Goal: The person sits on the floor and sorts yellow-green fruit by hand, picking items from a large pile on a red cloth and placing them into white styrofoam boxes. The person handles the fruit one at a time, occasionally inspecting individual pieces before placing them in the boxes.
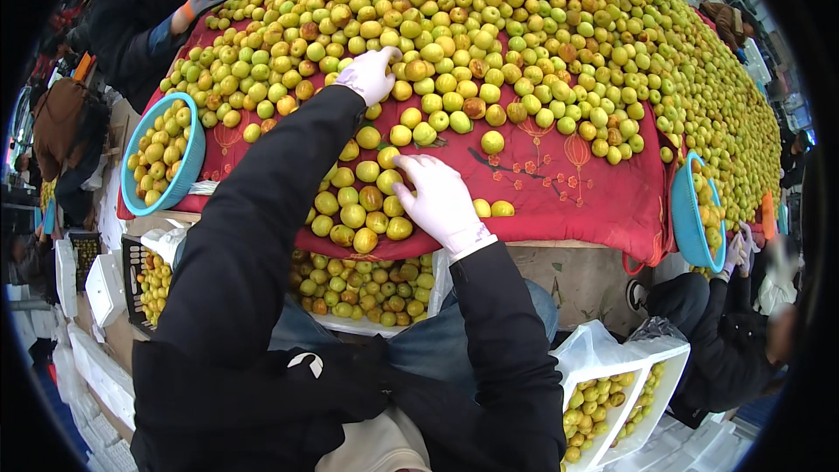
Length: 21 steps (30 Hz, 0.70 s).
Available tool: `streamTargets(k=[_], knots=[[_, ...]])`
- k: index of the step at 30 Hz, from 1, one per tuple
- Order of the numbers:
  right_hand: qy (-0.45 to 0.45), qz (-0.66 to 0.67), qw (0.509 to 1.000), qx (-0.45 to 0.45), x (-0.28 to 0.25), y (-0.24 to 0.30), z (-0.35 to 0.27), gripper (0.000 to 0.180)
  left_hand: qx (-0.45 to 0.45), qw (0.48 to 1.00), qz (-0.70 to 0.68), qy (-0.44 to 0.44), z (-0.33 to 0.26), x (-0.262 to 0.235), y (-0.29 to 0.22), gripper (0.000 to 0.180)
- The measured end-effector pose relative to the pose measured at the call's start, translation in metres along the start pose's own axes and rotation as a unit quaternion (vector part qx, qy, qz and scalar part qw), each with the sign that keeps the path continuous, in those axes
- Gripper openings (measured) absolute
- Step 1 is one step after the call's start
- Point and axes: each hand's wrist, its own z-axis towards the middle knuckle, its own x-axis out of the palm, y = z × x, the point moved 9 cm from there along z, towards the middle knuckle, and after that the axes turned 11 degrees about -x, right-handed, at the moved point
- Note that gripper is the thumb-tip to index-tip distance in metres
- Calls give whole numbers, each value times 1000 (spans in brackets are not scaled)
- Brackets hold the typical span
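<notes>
Yellow-green jujubes (542,44), some with brown patches, lie heaped on a red flower-patterned cloth (603,197). My left hand (370,77), in a white glove, reaches over the near side of the heap. Its fingers stretch out against the jujubes there, their tips partly hidden. Closer to me, my right hand (440,205), also gloved, rests at the right side of a loose cluster of jujubes (358,201). Its thumb and forefinger are apart and touch the fruit. Below the cloth's front edge, a white box lined with plastic (440,284) holds more jujubes between my knees.
Blue baskets of jujubes stand at the left (194,153) and right (690,227) cloth edges. White foam boxes (669,376) with fruit sit at lower right, a black crate (135,284) at left. A gloved person (131,26) works at upper left, another (725,341) at right.
</notes>
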Motion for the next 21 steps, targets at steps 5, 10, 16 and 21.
streamTargets(k=[5, 10, 16, 21], knots=[[-14, 7, 997, 80, -11, -21, 2, 32, 38, 994, -84, 63, -52, 3, 2, 66], [-159, 169, 968, 91, -39, -16, 12, 60, 35, 840, -519, 154, -130, -23, -32, 105], [-164, 215, 962, 40, -49, 16, 16, 58, 94, 840, -509, 166, -163, -38, -64, 110], [-212, 388, 889, 120, -51, 4, 8, 60, 102, 854, -497, 116, -109, -45, -23, 67]])
